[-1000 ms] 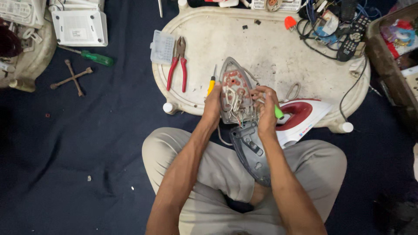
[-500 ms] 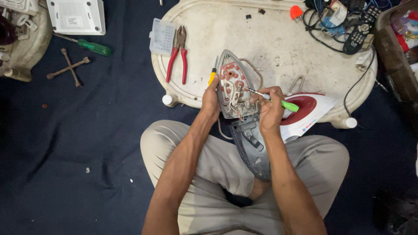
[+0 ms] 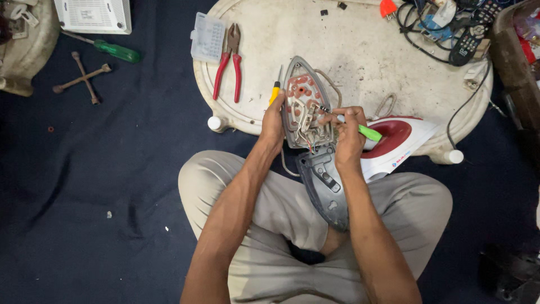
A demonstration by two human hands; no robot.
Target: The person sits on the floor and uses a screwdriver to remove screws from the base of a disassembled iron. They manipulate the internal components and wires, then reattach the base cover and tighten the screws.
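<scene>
An opened clothes iron base, with exposed wiring and reddish patches, stands tilted at the edge of a low white table. My left hand grips its left side. My right hand holds a green-handled screwdriver, its tip pointing into the iron's inner parts. A dark grey iron handle part lies on my lap below the base. The red and white iron cover rests just right of my right hand.
Red-handled pliers, a clear small-parts box and a yellow screwdriver lie on the table. Cables and a remote control sit at its far right. On the dark cloth at left are a green screwdriver, a cross wrench and a white box.
My right hand has brought the green-handled screwdriver up, its tip now set into the iron's inner parts. The left hand keeps its grip on the base.
</scene>
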